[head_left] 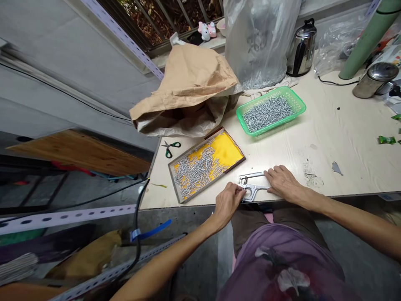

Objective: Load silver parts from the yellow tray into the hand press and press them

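At the near edge of the table point(326, 129), just right of the tray, you have the metal tool point(255, 189) between your hands. Your right hand point(283, 184) grips its two arms at the right end, fingers on the upper one and thumb by the lower. Your left hand point(228, 200) is pinched at its left end (whether a small piece sits between those fingertips is too small to tell). Beside your left hand, the tray point(228, 147) lies aslant, silvery pieces point(194, 173) spread over much of its yellow bottom. Beyond the tool stands the green basket point(272, 126), filled with similar pieces. Scissors point(168, 146) lie left of the tray, and the paper sack point(194, 75) rests behind it.
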Demonstrator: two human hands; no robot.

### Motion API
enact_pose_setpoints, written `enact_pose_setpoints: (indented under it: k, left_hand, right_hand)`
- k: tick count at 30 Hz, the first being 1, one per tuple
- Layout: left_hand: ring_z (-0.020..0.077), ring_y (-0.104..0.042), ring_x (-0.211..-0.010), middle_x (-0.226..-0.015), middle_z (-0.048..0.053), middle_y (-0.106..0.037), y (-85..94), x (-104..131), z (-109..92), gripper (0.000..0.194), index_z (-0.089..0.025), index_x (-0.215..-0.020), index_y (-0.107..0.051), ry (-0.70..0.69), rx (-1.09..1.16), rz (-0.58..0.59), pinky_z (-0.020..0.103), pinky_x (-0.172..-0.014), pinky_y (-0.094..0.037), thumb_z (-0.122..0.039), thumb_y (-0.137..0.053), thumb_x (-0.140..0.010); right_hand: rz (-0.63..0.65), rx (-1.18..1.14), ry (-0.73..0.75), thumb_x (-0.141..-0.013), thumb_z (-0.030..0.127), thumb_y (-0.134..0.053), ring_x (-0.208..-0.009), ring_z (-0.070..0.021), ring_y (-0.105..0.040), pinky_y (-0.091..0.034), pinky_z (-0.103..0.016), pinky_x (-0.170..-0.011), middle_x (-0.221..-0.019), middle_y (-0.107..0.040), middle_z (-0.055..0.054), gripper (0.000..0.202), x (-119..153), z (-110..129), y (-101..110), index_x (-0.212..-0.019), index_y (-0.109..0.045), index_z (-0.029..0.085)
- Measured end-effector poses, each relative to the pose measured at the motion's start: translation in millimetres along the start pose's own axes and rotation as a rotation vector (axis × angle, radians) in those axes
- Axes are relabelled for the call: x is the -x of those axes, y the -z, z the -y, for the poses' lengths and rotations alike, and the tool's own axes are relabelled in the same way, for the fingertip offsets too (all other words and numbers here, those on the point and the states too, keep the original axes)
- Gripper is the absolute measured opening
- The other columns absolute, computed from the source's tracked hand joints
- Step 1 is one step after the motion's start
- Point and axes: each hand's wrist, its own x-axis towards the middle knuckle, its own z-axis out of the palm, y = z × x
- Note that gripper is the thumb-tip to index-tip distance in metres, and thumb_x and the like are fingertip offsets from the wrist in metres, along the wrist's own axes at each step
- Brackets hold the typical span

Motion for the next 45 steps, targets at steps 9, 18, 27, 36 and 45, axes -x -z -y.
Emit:
enact_pose_setpoints:
  k: [9, 18, 27, 36, 45]
  left_hand:
    - [0.0282, -0.051, -0.111, -0.125, 0.013, -0.054, -13.2, -43, -32, 0.064, -0.017, -0.133, -0.039, -0.639, -0.328, 0.114, 0.043, -0.095, -0.043, -0.030, -0.070, -0.078]
    - [0.0266, -0.051, -0.102, -0.111, 0.012, -0.056, -13.0, -60, -45, 0.053, -0.015, -0.127, -0.042, -0.730, -0.386, 0.249, 0.039, -0.087, -0.045, -0.042, -0.061, -0.085]
    - [0.0244, -0.051, -0.094, -0.095, 0.009, -0.057, -14.5, -60, -50, 0.024, -0.015, -0.099, -0.055, -0.707, -0.497, 0.255, 0.036, -0.076, -0.043, -0.037, -0.046, -0.094]
    - [0.0242, -0.055, -0.096, -0.097, 0.009, -0.061, -22.7, -62, -53, 0.023, -0.016, -0.106, -0.056, -0.548, -0.493, 0.147, 0.035, -0.076, -0.048, -0.034, -0.051, -0.093]
    - [0.0307, -0.032, -0.139, -0.144, 0.019, -0.042, -72.7, -13, -45, 0.049, -0.012, -0.135, -0.039, -0.671, -0.213, -0.146, 0.049, -0.109, -0.035, -0.038, -0.044, -0.094]
  right_hand:
    - [-0.001, -0.077, -0.079, -0.064, 0.039, -0.081, -0.095, -0.0312, -0.051, -0.042, -0.039, -0.080, -0.105, -0.059, -0.018, 0.079, 12, 3, 3, -0.125, -0.045, 0.005]
    - [-0.053, -0.110, -0.079, -0.074, 0.021, -0.073, -0.091, -0.0263, -0.050, -0.043, -0.034, -0.074, -0.098, -0.058, -0.013, 0.043, 22, 7, 6, -0.110, -0.053, 0.008]
    - [-0.078, -0.085, -0.095, -0.085, 0.013, -0.058, -0.077, -0.0214, -0.046, -0.034, -0.032, -0.067, -0.082, -0.056, -0.007, 0.003, 15, 1, -8, -0.087, -0.058, 0.015]
    - [-0.050, -0.114, -0.116, -0.087, 0.016, -0.056, -0.084, -0.0222, -0.049, -0.037, -0.032, -0.071, -0.093, -0.060, -0.010, 0.012, 1, -13, -6, -0.097, -0.061, 0.013]
    - [-0.009, -0.181, -0.048, -0.091, 0.025, -0.052, -0.090, -0.0227, -0.050, -0.036, -0.033, -0.078, -0.095, -0.063, -0.011, 0.020, -17, -52, 3, -0.099, -0.065, 0.013]
